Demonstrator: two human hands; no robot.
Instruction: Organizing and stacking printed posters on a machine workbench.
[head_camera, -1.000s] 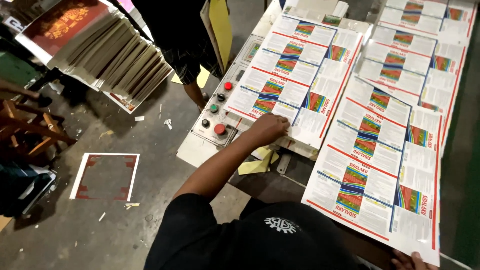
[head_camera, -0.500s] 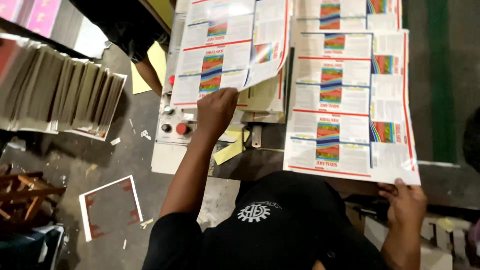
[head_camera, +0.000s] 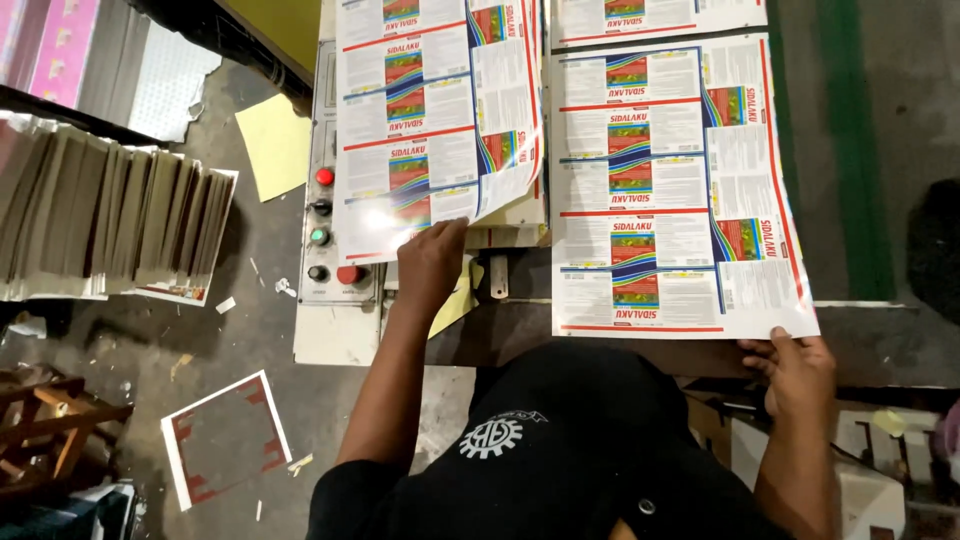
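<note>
The left hand (head_camera: 432, 262) has slid to the left label sheet's (head_camera: 435, 120) near edge, fingers pinching it. The right hand (head_camera: 795, 372) now grips the right label sheet (head_camera: 660, 190) at five o'clock — both sheets squared up.

Printed sheets (head_camera: 660, 190) cover the bench, button panel (head_camera: 325, 225) just left — bare strip (head_camera: 880, 345) near right hand (head_camera: 795, 370)

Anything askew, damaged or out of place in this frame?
Yes. The left printed sheet curls up at its near right corner beside the left hand, instead of lying flat like the right printed sheet held by the right hand. A loose red-bordered sheet and paper scraps lie on the floor.
</note>
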